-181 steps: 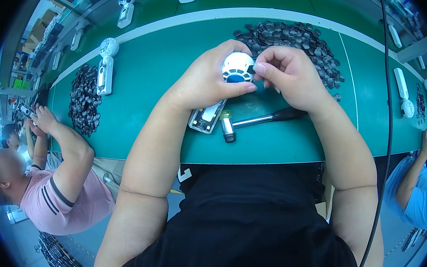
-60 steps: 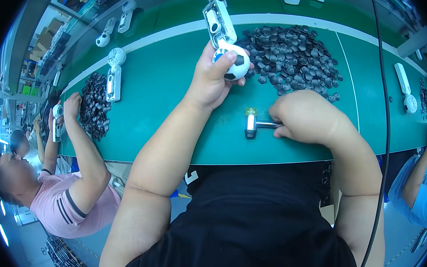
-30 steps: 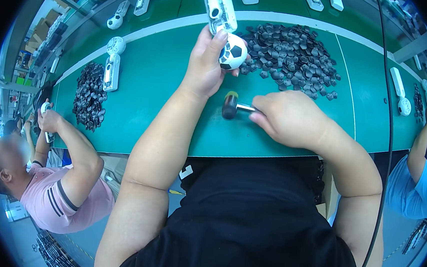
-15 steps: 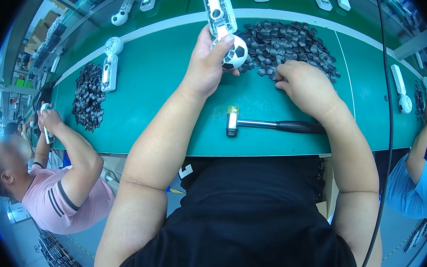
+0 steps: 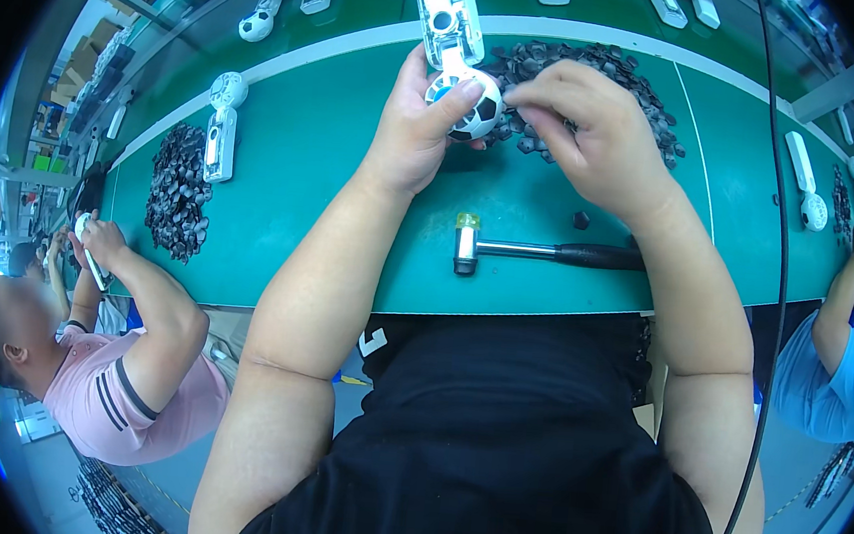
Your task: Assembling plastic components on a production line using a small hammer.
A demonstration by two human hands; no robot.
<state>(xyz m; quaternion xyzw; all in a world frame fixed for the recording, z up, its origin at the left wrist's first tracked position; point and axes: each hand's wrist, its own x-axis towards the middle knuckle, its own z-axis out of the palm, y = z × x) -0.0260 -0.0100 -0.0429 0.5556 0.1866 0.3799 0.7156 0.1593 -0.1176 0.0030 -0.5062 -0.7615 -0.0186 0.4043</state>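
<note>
My left hand [image 5: 420,126] is closed around a white handheld device whose round end is a black-and-white soccer ball [image 5: 477,115]. The device's long white housing [image 5: 449,13] points away from me, its open inside showing. Right beside the ball is my right hand [image 5: 598,130], thumb and forefinger pinched close together. Whatever sits between those fingertips is too small to make out. Beyond and partly under the right hand spreads a pile of small black pentagon pieces [image 5: 651,99]. One loose black piece [image 5: 580,220] lies nearer me, above the handle of a mallet [image 5: 519,249].
Another black pile [image 5: 177,197] and a white device [image 5: 220,140] lie to the left. Several white devices [image 5: 261,15] rest on the green line beyond the pale rail. A black cable [image 5: 775,244] hangs at right. Co-workers sit on both sides, a pink shirt [image 5: 141,390] at left.
My right hand has moved from the pile leftward to the ball. A loose black piece now shows on the table near the mallet. Devices on the far line have shifted right.
</note>
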